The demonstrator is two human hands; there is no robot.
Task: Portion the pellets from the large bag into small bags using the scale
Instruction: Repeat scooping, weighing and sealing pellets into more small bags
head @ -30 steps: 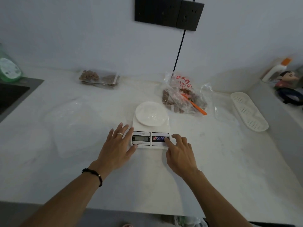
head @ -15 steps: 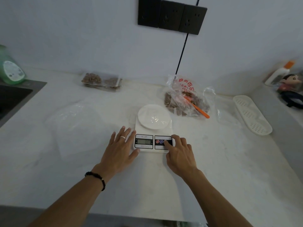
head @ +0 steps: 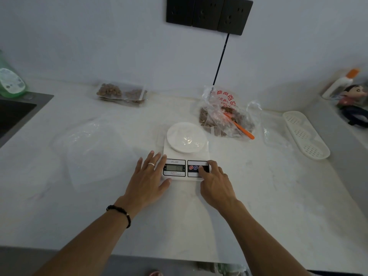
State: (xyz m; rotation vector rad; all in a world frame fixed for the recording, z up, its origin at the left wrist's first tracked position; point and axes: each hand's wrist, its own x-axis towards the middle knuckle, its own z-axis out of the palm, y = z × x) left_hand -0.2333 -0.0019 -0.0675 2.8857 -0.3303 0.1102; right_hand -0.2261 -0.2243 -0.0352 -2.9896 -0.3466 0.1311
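Observation:
A white digital scale point(head: 186, 154) sits mid-counter with a clear small bag point(head: 188, 139) lying on its round platform. My left hand point(head: 148, 179) rests flat against the scale's left front corner, fingers spread. My right hand point(head: 215, 183) lies at the right front corner, its index finger on the scale's button panel. Behind the scale to the right is the large crinkled plastic bag point(head: 225, 114) of brown pellets with an orange scoop point(head: 240, 127) sticking out. Small filled bags of pellets point(head: 121, 93) lie by the back wall.
Empty clear bags point(head: 89, 144) are spread on the white counter point(head: 258, 196) to the left, another clear bag point(head: 275, 132) to the right. A white perforated tray point(head: 305, 134) lies far right, a dark sink point(head: 14, 114) and green bottle point(head: 11, 80) far left. A black cord point(head: 221, 58) hangs from wall sockets.
Both hands stay at the scale. My right index finger has slid slightly along the button panel; the view has shifted a little closer and lower.

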